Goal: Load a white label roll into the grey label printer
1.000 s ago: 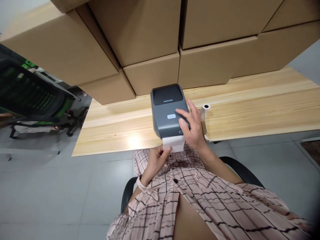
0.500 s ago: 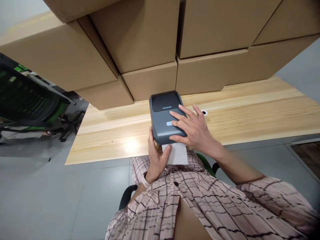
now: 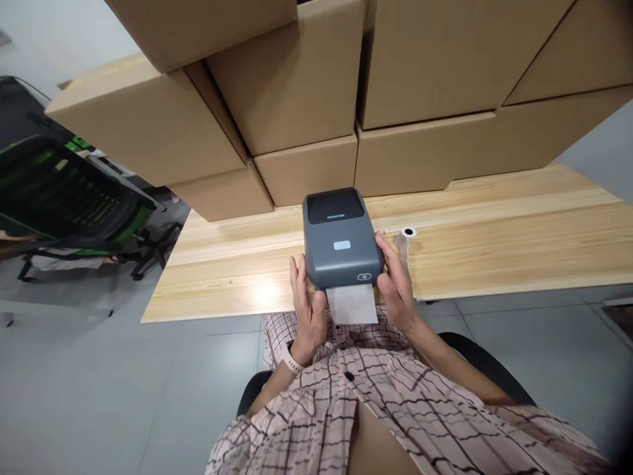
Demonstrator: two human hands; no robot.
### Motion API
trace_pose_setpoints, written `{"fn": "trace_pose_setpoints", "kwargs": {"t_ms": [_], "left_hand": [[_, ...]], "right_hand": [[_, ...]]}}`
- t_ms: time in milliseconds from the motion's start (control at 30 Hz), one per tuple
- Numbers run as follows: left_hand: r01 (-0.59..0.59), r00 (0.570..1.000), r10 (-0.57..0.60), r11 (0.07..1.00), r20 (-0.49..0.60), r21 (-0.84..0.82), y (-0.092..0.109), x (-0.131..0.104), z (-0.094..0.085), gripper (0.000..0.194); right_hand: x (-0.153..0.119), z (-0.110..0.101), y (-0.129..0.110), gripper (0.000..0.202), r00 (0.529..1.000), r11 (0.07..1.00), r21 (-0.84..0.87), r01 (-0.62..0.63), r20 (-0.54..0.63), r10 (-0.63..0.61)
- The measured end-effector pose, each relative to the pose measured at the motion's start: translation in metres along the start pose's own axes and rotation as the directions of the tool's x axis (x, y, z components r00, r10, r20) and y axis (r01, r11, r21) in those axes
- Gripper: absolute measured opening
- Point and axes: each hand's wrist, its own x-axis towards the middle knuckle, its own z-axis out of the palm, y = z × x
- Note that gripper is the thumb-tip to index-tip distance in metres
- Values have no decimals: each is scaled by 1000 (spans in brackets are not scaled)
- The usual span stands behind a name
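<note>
A dark grey label printer [image 3: 341, 260] stands on the table, its front towards me. It has a glossy black window at the back and a pale blue rectangle on its lid. From its front slot a white paper label [image 3: 353, 305] hangs over the table edge. My left hand [image 3: 308, 316] lies along the printer's left side, fingers stretched and thumb off the casing. At the right front corner, my right hand [image 3: 398, 290] rests against the casing, fingers along the side and thumb at the front. Some fingertips are hidden behind the printer.
Large cardboard boxes [image 3: 306, 168] are stacked along the back of the wooden table [image 3: 519, 231]. Just right of my right hand stands a small white paper roll [image 3: 408, 233]. A black and green office chair [image 3: 64, 198] is off to the left.
My right hand has moved from the top of the printer to its right side, uncovering the lid. My left thumb has come off the label. The view has shifted slightly.
</note>
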Motion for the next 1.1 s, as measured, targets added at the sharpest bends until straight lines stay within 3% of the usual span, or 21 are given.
{"fn": "trace_pose_setpoints", "kwargs": {"t_ms": [133,300,400,500,667,800,900,1000,1067,1100], "left_hand": [[-108,993,107,994,-57,-19,8,32,-5,62],[-158,986,145,969,-82,-192,4,90,-9,61],[5,1000,-3,985,9,-170,-15,107,-3,77],[241,969,-226,955,99,-174,-34,111,3,75],[255,958,-218,944,184,-208,-40,110,3,61],[284,955,-244,919,170,-274,-40,112,5,60],[295,953,-262,915,151,-275,-42,111,9,61],[302,951,-268,916,157,-266,-42,109,9,65],[312,947,-279,918,160,-246,-40,109,7,66],[314,945,-286,927,157,-205,-38,111,5,66]], "right_hand": [[26,-11,-17,64,997,991,-114,72,36,-69],[108,-18,-36,81,966,942,-215,258,65,-249],[169,-14,-35,78,963,941,-202,270,69,-261],[223,-7,-27,76,969,954,-170,248,51,-243],[278,6,-16,78,979,964,-172,205,32,-202],[297,12,-15,78,993,969,-217,118,45,-111],[294,9,-22,80,992,959,-258,119,64,-106],[263,1,-35,76,954,908,-309,282,-10,-300],[233,-3,-44,55,916,869,-331,367,-31,-399],[218,-5,-47,44,918,861,-337,380,25,-396]]}}
